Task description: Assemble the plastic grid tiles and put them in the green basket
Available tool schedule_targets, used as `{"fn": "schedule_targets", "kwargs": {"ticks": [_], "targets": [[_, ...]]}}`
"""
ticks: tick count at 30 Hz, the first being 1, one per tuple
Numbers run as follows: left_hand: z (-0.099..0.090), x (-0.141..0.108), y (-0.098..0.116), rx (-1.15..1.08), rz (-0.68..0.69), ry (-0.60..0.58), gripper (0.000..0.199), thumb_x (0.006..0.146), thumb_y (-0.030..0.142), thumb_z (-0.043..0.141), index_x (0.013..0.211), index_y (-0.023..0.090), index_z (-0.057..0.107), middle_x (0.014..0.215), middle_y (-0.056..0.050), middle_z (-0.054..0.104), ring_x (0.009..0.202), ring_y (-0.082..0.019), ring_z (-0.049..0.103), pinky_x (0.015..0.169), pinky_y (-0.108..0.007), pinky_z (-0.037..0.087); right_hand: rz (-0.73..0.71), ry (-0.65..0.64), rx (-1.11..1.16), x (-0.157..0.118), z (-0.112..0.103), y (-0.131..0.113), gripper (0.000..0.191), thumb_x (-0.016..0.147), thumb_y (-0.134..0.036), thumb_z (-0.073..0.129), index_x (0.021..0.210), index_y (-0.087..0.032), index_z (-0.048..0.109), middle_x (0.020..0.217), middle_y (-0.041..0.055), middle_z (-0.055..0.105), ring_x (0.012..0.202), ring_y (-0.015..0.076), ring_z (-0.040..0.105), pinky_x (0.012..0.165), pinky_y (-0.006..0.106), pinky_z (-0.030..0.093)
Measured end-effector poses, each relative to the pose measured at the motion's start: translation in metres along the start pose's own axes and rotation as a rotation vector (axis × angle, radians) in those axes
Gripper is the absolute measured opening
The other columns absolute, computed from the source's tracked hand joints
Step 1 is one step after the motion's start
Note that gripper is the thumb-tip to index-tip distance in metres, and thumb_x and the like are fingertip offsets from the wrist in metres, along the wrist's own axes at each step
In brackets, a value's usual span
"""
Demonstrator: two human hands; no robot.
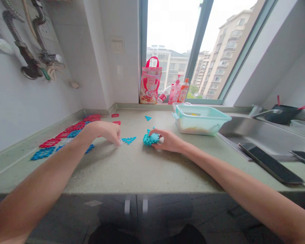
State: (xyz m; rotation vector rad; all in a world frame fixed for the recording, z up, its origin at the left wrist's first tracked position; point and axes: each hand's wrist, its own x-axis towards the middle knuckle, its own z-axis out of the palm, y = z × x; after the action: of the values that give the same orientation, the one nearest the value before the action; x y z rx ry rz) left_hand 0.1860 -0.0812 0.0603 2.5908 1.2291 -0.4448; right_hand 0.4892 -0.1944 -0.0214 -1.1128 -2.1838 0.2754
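Observation:
My right hand (169, 140) is wrapped round a chunky turquoise block of joined interlocking pieces (149, 139), resting on or just above the countertop. My left hand (106, 130) points down with its fingers drawn together. A small pale bit shows at its fingertips, too small to name. Right beside those fingertips lies a flat blue triangular piece (129, 140) with toothed edges. Farther back is a second, smaller blue triangle (148, 118). Flat red pieces (75, 128) and blue pieces (43, 153) are spread out on the left, partly hidden by my left forearm.
A turquoise plastic tub (203, 118) stands right of my right hand, beside the steel sink (234, 132). A phone (271, 162) lies across the sink's front edge. On the window ledge are a pink bag (150, 84) and several bottles. Pipes (38, 40) hang on the left wall.

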Motion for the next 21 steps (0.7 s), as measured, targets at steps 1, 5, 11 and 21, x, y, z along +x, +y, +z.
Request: {"fn": "schedule_targets", "kwargs": {"ticks": [1, 5, 11, 21], "targets": [[-0.003, -0.001, -0.003, -0.005, 0.002, 0.026, 0.024, 0.061, 0.040, 0.075, 0.074, 0.020, 0.075, 0.068, -0.006, 0.068, 0.056, -0.019, 0.055, 0.051, -0.028, 0.034, -0.010, 0.006, 0.018, 0.000, -0.001, 0.001, 0.039, 0.080, -0.028, 0.075, 0.118, -0.024, 0.067, 0.108, 0.0022, 0.074, 0.086, 0.0168, 0.065, 0.084, 0.031, 0.053], [-0.010, 0.003, -0.007, -0.129, 0.143, 0.149, 0.033, 0.068, 0.044, 0.075, 0.092, 0.021, 0.075, 0.083, -0.006, 0.073, 0.067, -0.020, 0.063, 0.056, -0.026, 0.041, -0.006, -0.002, 0.032, 0.001, -0.001, 0.004, 0.039, 0.080, -0.028, 0.076, 0.118, -0.025, 0.068, 0.106, 0.0017, 0.074, 0.090, 0.0179, 0.067, 0.086, 0.031, 0.054], [0.009, 0.022, 0.026, -0.204, 0.434, 0.265, 0.030, 0.074, 0.044, 0.075, 0.096, 0.022, 0.074, 0.095, -0.002, 0.076, 0.084, -0.017, 0.067, 0.073, -0.025, 0.048, 0.041, -0.043, -0.024, 0.000, 0.002, 0.002, 0.042, 0.079, -0.027, 0.076, 0.120, -0.025, 0.067, 0.095, -0.0004, 0.072, 0.079, 0.0162, 0.062, 0.077, 0.029, 0.049], [0.021, 0.032, 0.025, -0.186, 0.499, 0.415, 0.025, 0.074, 0.039, 0.075, 0.094, 0.023, 0.076, 0.090, 0.000, 0.077, 0.082, -0.018, 0.068, 0.075, -0.029, 0.049, 0.010, 0.018, 0.047, 0.001, -0.002, 0.006, 0.045, 0.075, -0.022, 0.076, 0.119, -0.024, 0.065, 0.103, 0.0004, 0.071, 0.086, 0.0164, 0.063, 0.087, 0.032, 0.052]]}}
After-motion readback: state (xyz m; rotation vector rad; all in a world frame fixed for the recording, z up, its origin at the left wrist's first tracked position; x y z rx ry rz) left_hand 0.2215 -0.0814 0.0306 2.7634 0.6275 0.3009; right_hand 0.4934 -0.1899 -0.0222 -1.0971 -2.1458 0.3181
